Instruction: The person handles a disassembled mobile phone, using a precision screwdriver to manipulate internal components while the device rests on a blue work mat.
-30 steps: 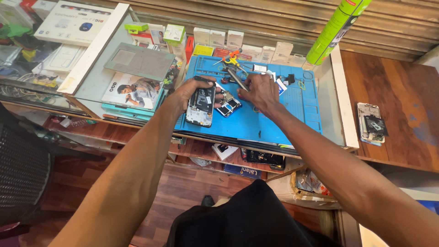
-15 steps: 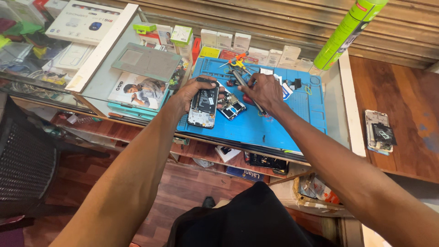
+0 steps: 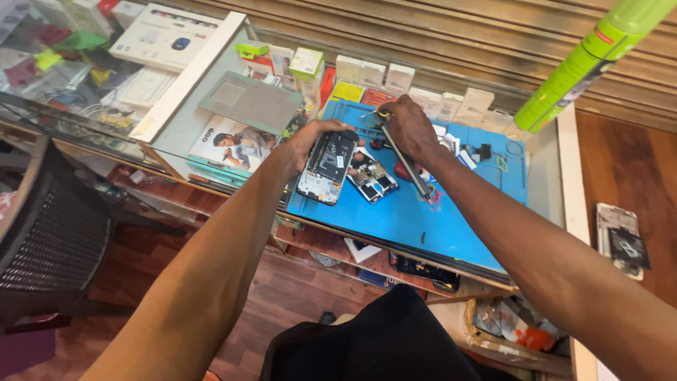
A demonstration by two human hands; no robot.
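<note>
My left hand (image 3: 305, 140) grips an opened phone (image 3: 328, 166) by its left edge, holding it just above the blue work mat (image 3: 451, 212). Its back is off and the dark battery and inner parts show. My right hand (image 3: 407, 127) is closed on a long thin metal tool (image 3: 407, 164) that slants down to the right over the mat. Between the two hands a loose phone board part (image 3: 374, 180) lies on the mat.
Small parts and a red item lie at the mat's far side. Small boxes (image 3: 374, 74) line the back. A glass counter with a magazine (image 3: 229, 144) and grey pad (image 3: 250, 104) is left. Another opened phone (image 3: 620, 240) rests on the wooden surface at right. A green tube (image 3: 585, 63) leans above.
The view has shifted closer to the mat. My right hand has moved back toward the far edge of the mat with the tool. My left hand still holds the phone.
</note>
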